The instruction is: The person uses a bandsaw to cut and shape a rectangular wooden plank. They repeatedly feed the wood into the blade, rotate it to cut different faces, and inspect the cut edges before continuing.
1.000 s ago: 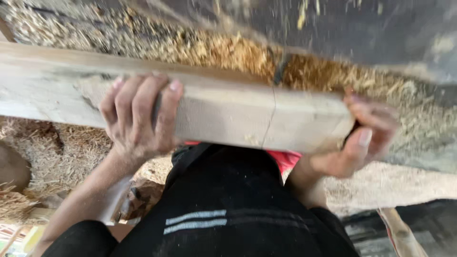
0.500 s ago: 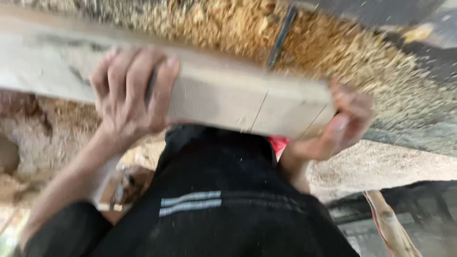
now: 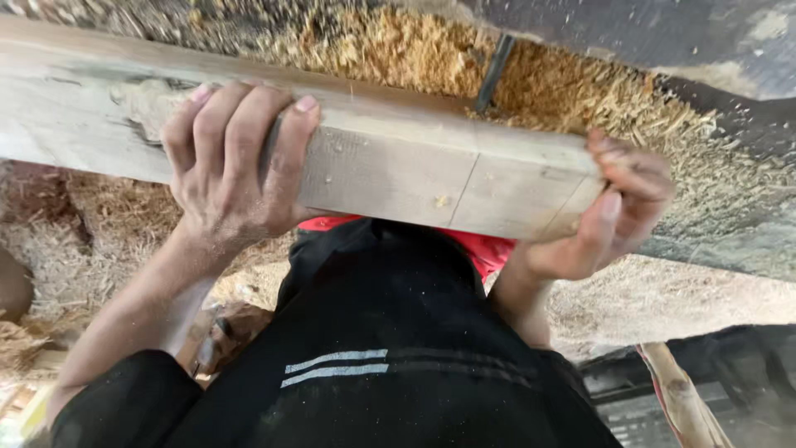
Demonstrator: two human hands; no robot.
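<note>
I am leaning over a dark, worn counter (image 3: 730, 124) that is lying across the top and right of my view, its surface buried under a thick spread of golden-brown sawdust and wood shavings (image 3: 398, 50). Across it I am holding a long, pale, squared wooden beam (image 3: 390, 170), whose long axis is running from the left edge of my view to a cut end just right of centre, tilting slightly downward toward that end; a thin pencil-like line is crossing its near face close to that end. A narrow dark metal blade (image 3: 495, 73) is standing up out of the shavings just behind the beam's far edge, between my two hands but nearer the right one. My left hand (image 3: 236, 166) is draping over the top of the beam from my side, fingers curling down over the far edge and gripping it firmly, well back from the cut end. My right hand (image 3: 613, 211) is cupping the cut end itself, thumb pressing on the near corner and fingers wrapping around the end face, half closed around the wood. So the beam is lying crosswise in front of me, both hands touching it, with the right hand nearer the blade. Below the beam I am seeing my black garment with two pale stripes (image 3: 373, 357) and a red layer (image 3: 473, 247) beneath.
</note>
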